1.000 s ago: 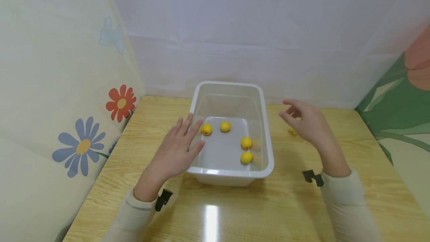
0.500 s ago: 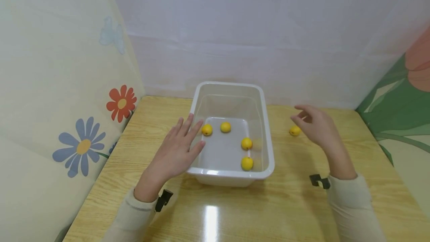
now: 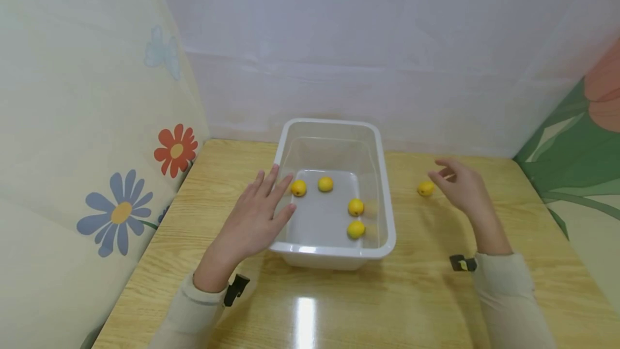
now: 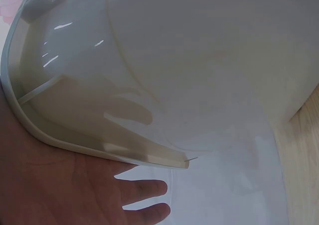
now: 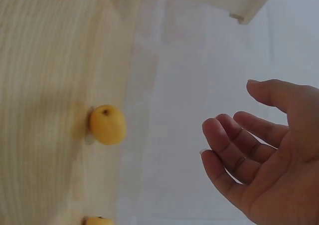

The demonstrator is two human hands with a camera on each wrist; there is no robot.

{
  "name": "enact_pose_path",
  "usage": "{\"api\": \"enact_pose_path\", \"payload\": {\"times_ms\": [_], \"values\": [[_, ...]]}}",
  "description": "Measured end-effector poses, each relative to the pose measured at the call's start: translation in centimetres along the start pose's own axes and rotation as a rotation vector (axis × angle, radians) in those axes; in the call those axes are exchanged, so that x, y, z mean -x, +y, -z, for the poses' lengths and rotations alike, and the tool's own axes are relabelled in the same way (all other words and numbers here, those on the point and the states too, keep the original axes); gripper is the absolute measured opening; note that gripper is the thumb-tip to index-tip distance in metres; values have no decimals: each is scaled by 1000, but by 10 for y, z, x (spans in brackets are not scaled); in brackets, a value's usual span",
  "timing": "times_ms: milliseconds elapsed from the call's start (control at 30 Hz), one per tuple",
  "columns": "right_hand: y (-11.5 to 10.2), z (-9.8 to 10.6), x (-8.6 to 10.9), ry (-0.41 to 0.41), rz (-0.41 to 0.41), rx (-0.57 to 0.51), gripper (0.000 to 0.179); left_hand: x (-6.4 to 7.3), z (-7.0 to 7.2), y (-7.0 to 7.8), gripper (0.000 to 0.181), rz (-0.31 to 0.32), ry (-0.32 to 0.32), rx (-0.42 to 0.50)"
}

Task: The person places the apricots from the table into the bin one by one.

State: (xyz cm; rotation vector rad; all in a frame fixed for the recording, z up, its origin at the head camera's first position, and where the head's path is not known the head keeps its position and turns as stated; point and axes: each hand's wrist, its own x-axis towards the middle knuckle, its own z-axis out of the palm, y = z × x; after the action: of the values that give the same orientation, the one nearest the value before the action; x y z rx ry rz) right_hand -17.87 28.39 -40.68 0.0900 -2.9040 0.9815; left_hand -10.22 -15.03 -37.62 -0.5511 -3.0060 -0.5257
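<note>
My left hand [image 3: 254, 217], fingers spread and straight, rests against the left rim of a pale grey plastic bin [image 3: 334, 252]. In the left wrist view that hand lies along the outside of the rim [image 4: 70, 146]. Several small yellow fruits lie on the bin's floor, one fruit [image 3: 356, 229] near its front right corner. To the right of the bin my right hand [image 3: 460, 187] hovers with loosely bent fingers, holding nothing. A yellow fruit [image 3: 425, 188] sits on the table just left of it. The right wrist view shows this fruit [image 5: 107, 124] apart from the fingers.
At the bottom edge of the right wrist view another yellow fruit [image 5: 98, 221] is partly cut off. The bin stands on a wooden table [image 3: 382, 306]. A white cloth backdrop [image 3: 349, 42] rises behind it, with flower-printed panels [image 3: 121, 101] at the sides.
My right hand has moved right and a little nearer, uncovering the fruit on the table. The front fruit in the bin has rolled forward and back slightly. My left hand stays put.
</note>
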Motion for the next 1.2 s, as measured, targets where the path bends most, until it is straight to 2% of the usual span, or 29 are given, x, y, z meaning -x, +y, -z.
{"api": "enact_pose_path", "payload": {"times_ms": [367,567,767,1200], "values": [[33,-18,-9,-20,-61,-32,73,1,-1,0,65,5,-1,2],[47,-27,-13,-32,-70,-44,71,1,-1,0,66,1,1,3],[56,-34,-17,-65,-100,-44,65,1,-1,0,66,8,-2,3],[66,-44,-21,-116,-133,-7,67,0,-1,0,66,4,-3,0]]}}
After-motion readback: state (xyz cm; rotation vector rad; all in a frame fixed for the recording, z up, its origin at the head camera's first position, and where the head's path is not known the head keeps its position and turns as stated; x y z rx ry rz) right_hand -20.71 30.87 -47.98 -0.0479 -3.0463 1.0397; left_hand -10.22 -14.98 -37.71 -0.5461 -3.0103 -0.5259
